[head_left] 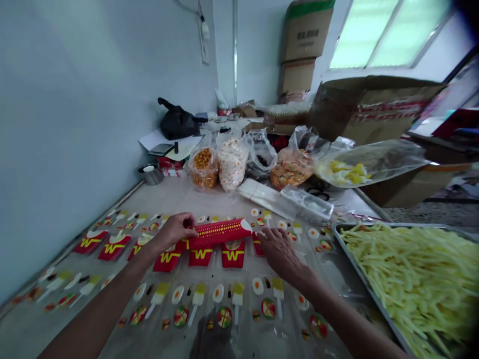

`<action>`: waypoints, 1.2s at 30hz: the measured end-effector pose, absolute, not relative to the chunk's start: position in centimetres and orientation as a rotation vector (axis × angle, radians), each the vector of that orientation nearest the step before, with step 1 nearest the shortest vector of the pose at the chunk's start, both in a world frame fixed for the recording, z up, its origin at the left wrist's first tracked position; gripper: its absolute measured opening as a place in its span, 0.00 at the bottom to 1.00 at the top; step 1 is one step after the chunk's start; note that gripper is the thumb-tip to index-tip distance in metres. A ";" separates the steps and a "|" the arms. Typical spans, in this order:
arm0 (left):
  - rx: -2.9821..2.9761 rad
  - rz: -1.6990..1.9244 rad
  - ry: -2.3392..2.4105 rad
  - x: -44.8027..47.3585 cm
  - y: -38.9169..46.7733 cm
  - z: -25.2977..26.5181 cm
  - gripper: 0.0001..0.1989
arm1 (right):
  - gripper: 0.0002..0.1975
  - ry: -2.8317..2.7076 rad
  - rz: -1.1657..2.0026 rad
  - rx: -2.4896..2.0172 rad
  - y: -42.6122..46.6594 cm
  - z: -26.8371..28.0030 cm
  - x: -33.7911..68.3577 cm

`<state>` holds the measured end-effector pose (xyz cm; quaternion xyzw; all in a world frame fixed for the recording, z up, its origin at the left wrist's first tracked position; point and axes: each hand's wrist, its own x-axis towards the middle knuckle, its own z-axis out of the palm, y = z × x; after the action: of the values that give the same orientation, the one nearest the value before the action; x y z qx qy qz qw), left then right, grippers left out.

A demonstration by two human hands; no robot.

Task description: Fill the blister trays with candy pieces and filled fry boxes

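Note:
A long stack of nested red fry cartons (220, 233) lies across the middle, its yellow marks showing in a row. My left hand (177, 229) is closed around the left end of this stack, thumb and fingers on its edge. At the other end, my right hand (279, 249) has its fingers over a single red fry carton (258, 244), which they partly hide. Several flat cartons with a yellow W, such as one red carton (232, 255), form a row on clear plastic. Around them lie small egg pieces (218, 293), popsicle pieces (238, 294) and round pizza-like pieces (224, 316).
At the right stands a metal tray (368, 286) heaped with pale fry-shaped strips. Along the back are bags of small pieces (232, 164), clear plastic packs (307, 202) and a metal cup (151, 174). A large cardboard box (374, 107) stands behind, and a wall borders the left.

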<state>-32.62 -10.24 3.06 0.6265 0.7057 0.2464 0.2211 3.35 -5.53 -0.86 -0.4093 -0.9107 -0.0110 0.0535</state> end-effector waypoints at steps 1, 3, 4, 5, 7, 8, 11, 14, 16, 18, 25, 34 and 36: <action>1.685 0.685 1.965 -32.7 -10.0 3.2 0.12 | 0.20 -2.732 0.002 -1.257 -5.6 -0.7 3.6; 1.655 0.710 1.959 -32.7 -9.3 3.5 0.13 | 0.19 -2.641 0.034 -1.272 -5.7 0.0 4.4; 1.662 0.740 1.935 -32.6 -8.8 3.7 0.13 | 0.19 -2.588 0.028 -1.270 -5.7 0.4 4.9; 1.662 0.783 1.901 -32.4 -8.3 3.8 0.14 | 0.18 -2.529 0.012 -1.265 -5.7 0.9 5.6; 1.650 0.892 1.801 -31.3 -6.8 4.2 0.17 | 0.17 -2.415 -0.007 -1.264 -5.8 1.8 7.1; 1.636 0.941 1.752 -30.2 -5.8 4.5 0.19 | 0.16 -2.378 0.010 -1.266 -5.9 2.3 7.9; 1.632 1.035 1.670 -24.9 -1.8 5.7 0.20 | 0.13 -2.358 0.144 -1.264 -6.9 3.4 9.9; 1.825 1.184 1.591 -17.0 4.1 8.5 0.17 | 0.13 -2.393 0.241 -1.228 -8.8 4.3 10.9; 2.013 1.442 1.447 -11.3 9.2 11.3 0.12 | 0.13 -2.416 0.244 -1.192 -10.2 4.8 11.4; 2.177 1.659 1.343 -6.0 15.0 14.2 0.10 | 0.13 -2.421 0.204 -1.162 -11.3 5.0 12.0; 2.469 1.195 1.600 2.0 26.1 16.6 0.11 | 0.10 -2.383 0.027 -1.135 -13.3 3.5 16.6; 2.376 0.329 1.700 -20.7 1.1 9.7 0.28 | 0.08 -2.164 0.486 -1.072 -13.5 2.5 17.7; 2.324 0.187 1.750 -22.9 -3.6 6.8 0.44 | 0.10 -2.155 0.628 -1.047 -11.7 3.3 13.9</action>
<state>-22.93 -3.63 6.84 0.7921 0.5964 0.0637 0.1130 13.94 -11.66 3.26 -0.3995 -0.8224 0.2398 0.3263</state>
